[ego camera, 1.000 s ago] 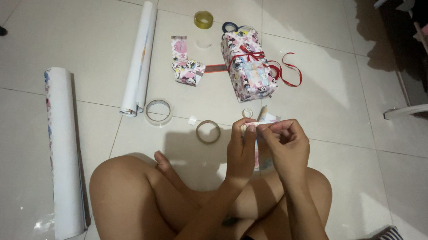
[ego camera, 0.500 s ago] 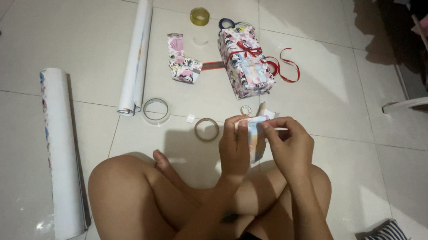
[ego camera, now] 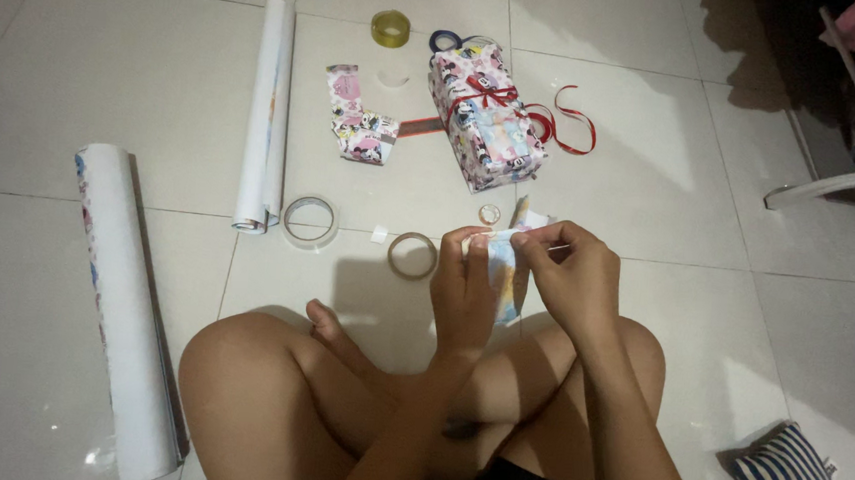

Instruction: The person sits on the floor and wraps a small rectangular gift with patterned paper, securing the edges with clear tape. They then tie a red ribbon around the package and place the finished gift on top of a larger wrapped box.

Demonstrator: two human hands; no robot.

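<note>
Both hands up over the lap: left hand (ego camera: 464, 288) and right hand (ego camera: 570, 275) pinch the top edge of a small paper piece (ego camera: 503, 265) between them. Wrapped box (ego camera: 486, 114) with red ribbon (ego camera: 561, 127) on floor (ego camera: 158, 81) ahead, contents hidden. Tape rolls (ego camera: 412, 255) nearby.

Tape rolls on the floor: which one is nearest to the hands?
The brown-rimmed tape roll, lying flat just beside the left hand. The clear roll lies further left, and the yellow roll is far off.

Both hands (ego camera: 520, 282) raised together — fingers (ego camera: 538, 243) pinched.
</note>
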